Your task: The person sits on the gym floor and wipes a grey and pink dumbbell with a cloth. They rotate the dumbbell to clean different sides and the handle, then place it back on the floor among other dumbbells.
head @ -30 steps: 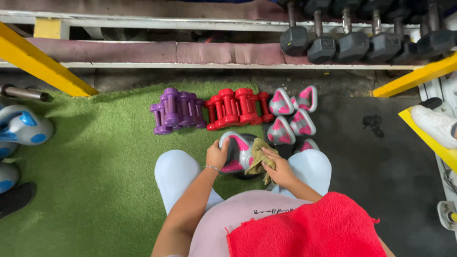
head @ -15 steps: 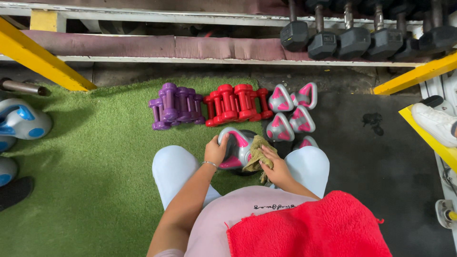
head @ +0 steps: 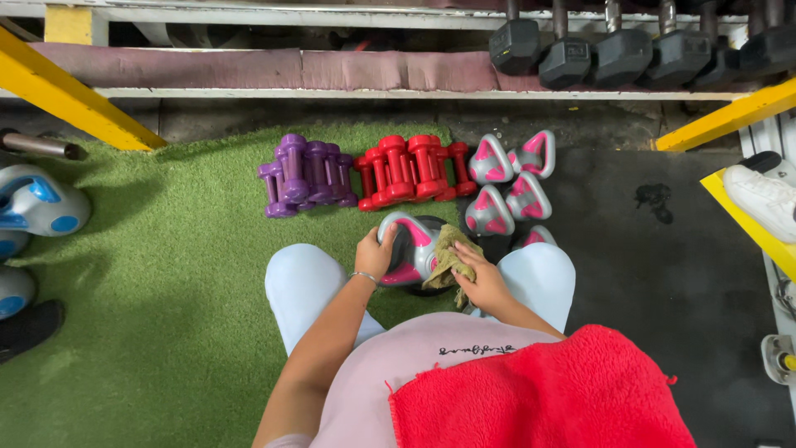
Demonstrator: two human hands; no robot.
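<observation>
Left hand (head: 375, 253) grips grey-pink kettlebell (head: 412, 250), right hand (head: 481, 278) presses olive cloth (head: 448, 259) on it; wipe looks mid-way, four kettlebells (head: 507, 182) behind.

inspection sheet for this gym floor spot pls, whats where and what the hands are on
surface: green turf mat, dark rubber floor to its right
job's things: grey and pink kettlebell between the knees; olive cloth pressed on it
clutter: purple dumbbells, red dumbbells, four more pink kettlebells in rows; red towel on the lap
hands: left hand grips the kettlebell; right hand holds the cloth
cables: nothing seen
surroundings: black dumbbells on a rack, yellow frame bars, blue kettlebells at left
</observation>
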